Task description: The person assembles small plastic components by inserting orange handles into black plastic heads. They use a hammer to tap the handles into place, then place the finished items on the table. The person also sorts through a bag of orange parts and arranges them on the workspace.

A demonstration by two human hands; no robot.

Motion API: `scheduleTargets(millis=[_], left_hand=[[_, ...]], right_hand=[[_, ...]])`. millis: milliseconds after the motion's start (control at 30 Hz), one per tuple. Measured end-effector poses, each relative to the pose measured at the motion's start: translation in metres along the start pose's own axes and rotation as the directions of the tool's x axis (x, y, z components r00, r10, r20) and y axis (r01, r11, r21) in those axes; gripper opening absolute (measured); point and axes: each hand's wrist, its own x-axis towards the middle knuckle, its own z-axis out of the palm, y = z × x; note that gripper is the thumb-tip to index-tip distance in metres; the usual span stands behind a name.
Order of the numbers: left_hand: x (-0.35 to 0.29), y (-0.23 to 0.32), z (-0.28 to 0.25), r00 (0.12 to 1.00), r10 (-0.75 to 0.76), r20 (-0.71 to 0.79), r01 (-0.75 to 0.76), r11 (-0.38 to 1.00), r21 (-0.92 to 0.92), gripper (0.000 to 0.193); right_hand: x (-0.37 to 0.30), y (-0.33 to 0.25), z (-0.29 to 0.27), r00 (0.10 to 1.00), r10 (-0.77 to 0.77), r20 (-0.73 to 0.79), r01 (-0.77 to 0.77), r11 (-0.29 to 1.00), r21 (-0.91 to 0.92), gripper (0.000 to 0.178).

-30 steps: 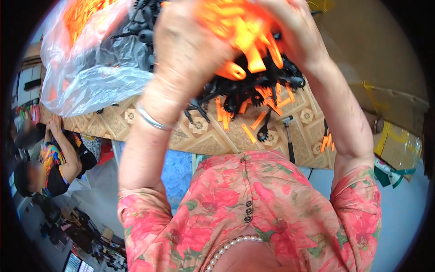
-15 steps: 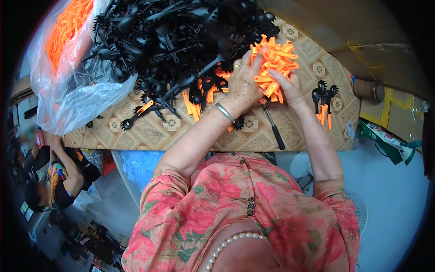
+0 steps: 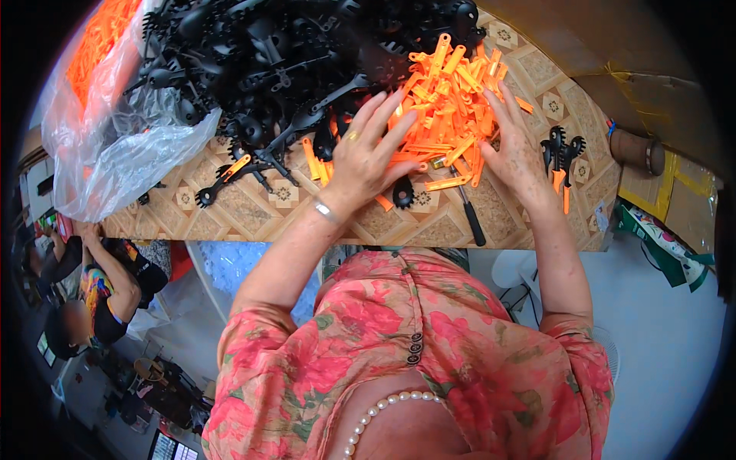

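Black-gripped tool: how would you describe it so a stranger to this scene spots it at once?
On the patterned table, find the loose heap of orange pieces between the left hand and right hand. From below the heap, the black-gripped tool slants toward the table's near edge. Its slim shaft and straight grip set it apart from the toothed black utensils.

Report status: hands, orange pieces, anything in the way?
Left hand, right hand open beside orange pieces. Pieces heaped on table. Possible snag: black-handled tool at heap's near edge.

Bright orange strips [image 3: 448, 107], black utensils [image 3: 264, 50], tan diamond-patterned tabletop [image 3: 429, 226]; pink-and-green floral shirt [image 3: 483, 337]
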Motion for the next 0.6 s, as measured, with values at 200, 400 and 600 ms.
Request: scheduleTargets(millis=[200, 400, 600], left_hand=[[-0.11, -0.012, -0.045, 0.98, -0.16, 0.118, 0.145, 0.981, 0.126, 0.068], [-0.179, -0.028, -0.044, 0.897, -0.293, 0.33, 0.253, 0.954, 0.161, 0.06], [-0.179, -0.032, -0.045, 0.894, -0.267, 0.361, 0.201, 0.957, 0.209, 0.061]], right_hand=[[-0.075, 0.069, 0.056, 0.941, -0.066, -0.333, 0.109, 0.988, 0.113, 0.058], [-0.134, 0.138, 0.106, 0.966, -0.183, -0.185, 0.167, 0.981, -0.097, 0.046], [-0.139, 0.138, 0.112, 0.969, -0.171, -0.176, 0.156, 0.983, -0.096, 0.036]])
